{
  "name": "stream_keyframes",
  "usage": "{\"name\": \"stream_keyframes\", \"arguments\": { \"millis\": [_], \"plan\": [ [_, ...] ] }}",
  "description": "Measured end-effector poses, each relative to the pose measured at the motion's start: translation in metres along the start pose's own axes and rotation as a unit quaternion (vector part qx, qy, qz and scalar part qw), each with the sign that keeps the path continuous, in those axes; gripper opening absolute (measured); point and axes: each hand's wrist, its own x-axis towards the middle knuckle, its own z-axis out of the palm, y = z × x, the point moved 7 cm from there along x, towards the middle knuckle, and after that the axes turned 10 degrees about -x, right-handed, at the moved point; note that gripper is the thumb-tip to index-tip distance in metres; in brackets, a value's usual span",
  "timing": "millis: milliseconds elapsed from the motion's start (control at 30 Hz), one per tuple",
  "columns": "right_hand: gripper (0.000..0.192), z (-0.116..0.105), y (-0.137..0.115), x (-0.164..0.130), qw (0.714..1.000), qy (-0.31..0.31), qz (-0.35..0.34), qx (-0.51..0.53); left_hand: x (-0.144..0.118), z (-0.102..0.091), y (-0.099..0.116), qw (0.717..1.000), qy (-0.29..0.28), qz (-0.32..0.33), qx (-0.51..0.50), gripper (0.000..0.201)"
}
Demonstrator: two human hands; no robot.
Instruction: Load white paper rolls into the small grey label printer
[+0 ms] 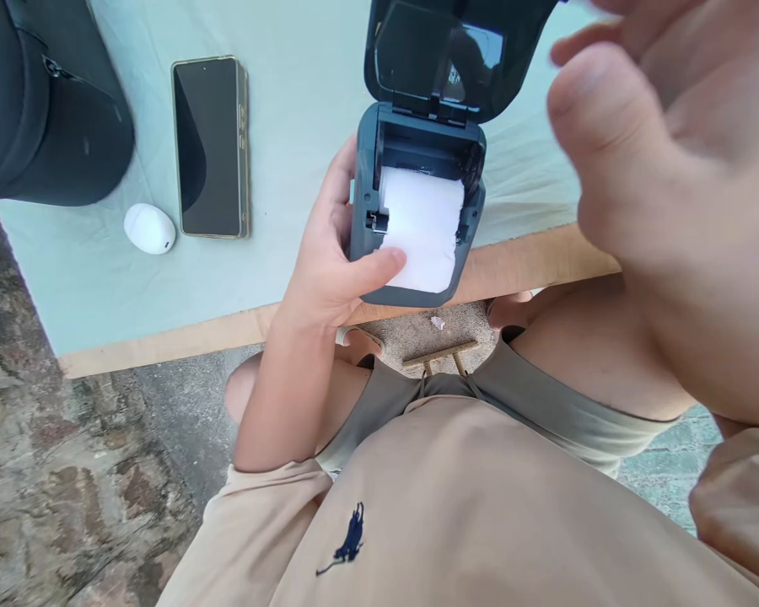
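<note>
My left hand [329,253] grips a dark blue-grey portable thermal printer [471,244] from its left side, above the table's near edge. The printer's lid [385,59] is flipped up on its hinge. A white paper roll [423,219] lies inside the compartment, its loose end reaching toward the front rim. My left thumb rests on the paper. Raised close to the camera at the upper right is my right hand [664,143], blurred and partly cut off by the frame. Its thumb is stretched out, and I see nothing held in it.
A phone [208,147] lies face up on the pale green tabletop [291,84], beside a white rounded case [150,228]. A black zippered bag [56,110] stands at the far left. The table has a wooden front edge [183,341]. Below are my legs and a small stool [439,354].
</note>
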Motion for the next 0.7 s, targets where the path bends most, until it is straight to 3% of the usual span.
{"name": "stream_keyframes", "arguments": {
  "millis": [100,267,433,567,700],
  "plan": [
    [0.046,0.002,0.002,0.001,0.998,0.014,0.03,0.055,0.001,-0.001,-0.001,1.0,0.0,0.009,0.001,0.077],
    [0.04,0.015,-0.017,-0.002,0.988,-0.041,-0.123,-0.08,0.001,0.0,-0.003,0.999,-0.001,0.02,-0.026,0.079],
    [0.043,0.025,-0.018,-0.01,0.967,-0.089,-0.204,-0.123,-0.001,-0.003,-0.006,0.999,-0.014,-0.003,-0.034,0.086],
    [0.049,0.028,-0.011,-0.008,0.983,-0.111,-0.14,-0.045,0.001,0.002,-0.004,0.996,-0.04,-0.008,-0.08,0.078],
    [0.063,0.047,-0.003,-0.011,0.972,-0.213,-0.034,0.094,0.009,0.008,-0.01,0.992,-0.043,-0.012,-0.116,0.065]
  ]
}}
